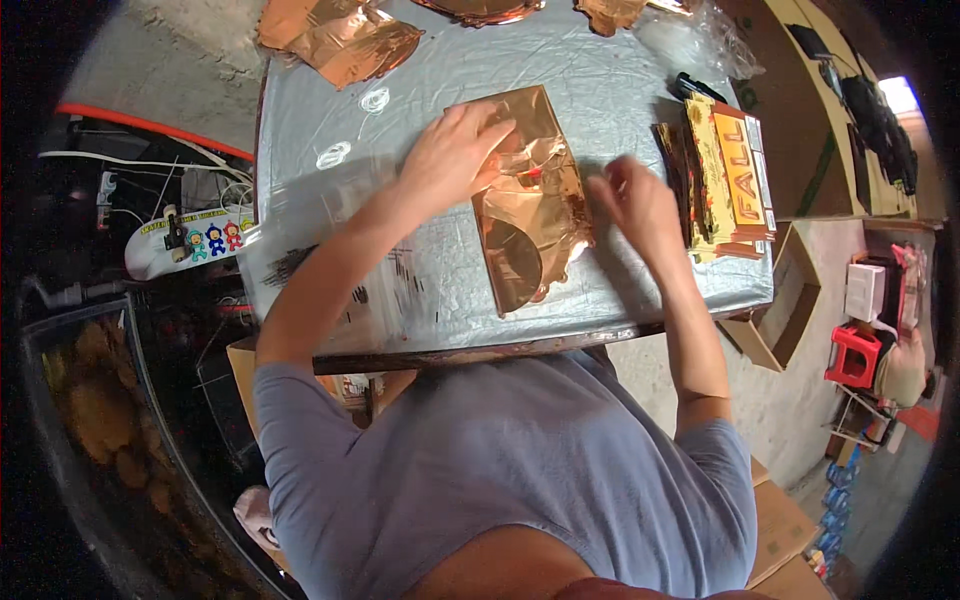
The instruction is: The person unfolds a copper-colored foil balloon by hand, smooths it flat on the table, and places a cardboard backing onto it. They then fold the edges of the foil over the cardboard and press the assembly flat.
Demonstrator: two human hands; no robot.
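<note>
Currently, a copper foil piece in a clear sleeve [527,210] is seen flat at mid-table [420,290]. It is pressed under the left hand [455,155], fingers spread. The right hand [632,200] is blurred at its right edge; grip cannot be told. Packing is judged partway: cardboard-headed packs [725,180] are stacked right, loose foil shapes [340,40] are left at the far edge.

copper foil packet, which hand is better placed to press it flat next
Left, probably. The left hand already lies on the copper foil packet, while the right hand sits beside its right edge, fingers curled.
</note>
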